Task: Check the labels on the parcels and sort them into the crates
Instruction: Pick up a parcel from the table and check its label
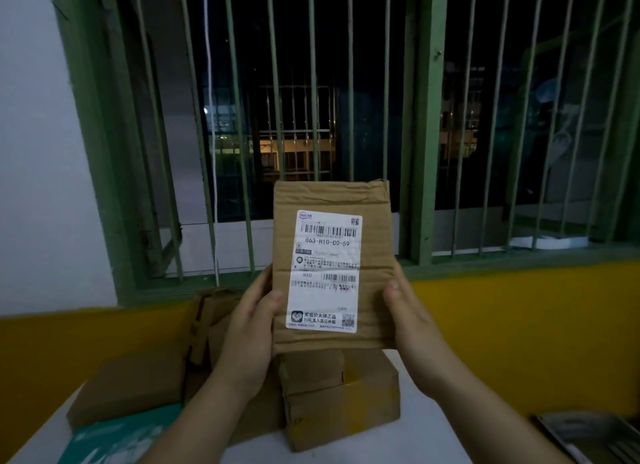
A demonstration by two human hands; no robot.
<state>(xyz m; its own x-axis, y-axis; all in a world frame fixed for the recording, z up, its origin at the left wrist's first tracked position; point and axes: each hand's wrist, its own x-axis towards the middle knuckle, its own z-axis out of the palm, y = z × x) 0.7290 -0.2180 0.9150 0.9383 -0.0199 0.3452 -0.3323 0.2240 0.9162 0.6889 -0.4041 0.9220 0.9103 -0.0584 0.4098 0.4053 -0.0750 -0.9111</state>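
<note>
From the head camera, I am watching both hands holding one flat cardboard parcel (334, 266) upright in the air, in front of a green barred window (346, 117). The left hand (251, 328) is gripping the parcel's lower left edge, thumb curled onto the front face and fingers hidden behind. The right hand (410, 311) is gripping the lower right edge the same way, thumb pressing on the front. A white shipping label (325, 271) is facing me on the parcel, with barcodes and the printed code 863-H10-00-59; "H10" is showing again lower down.

Below the raised parcel, more cardboard boxes are lying on a white table (436, 429): a taped brown box (341, 398) directly under it, a flatter brown box (128, 391) to the left, and further boxes (211, 321) stacked behind my left wrist. A teal packet (114, 439) is lying at the table's near left corner. At the lower right edge I am seeing part of a grey crate (595, 436). A yellow wall band (519, 325) is running under the window.
</note>
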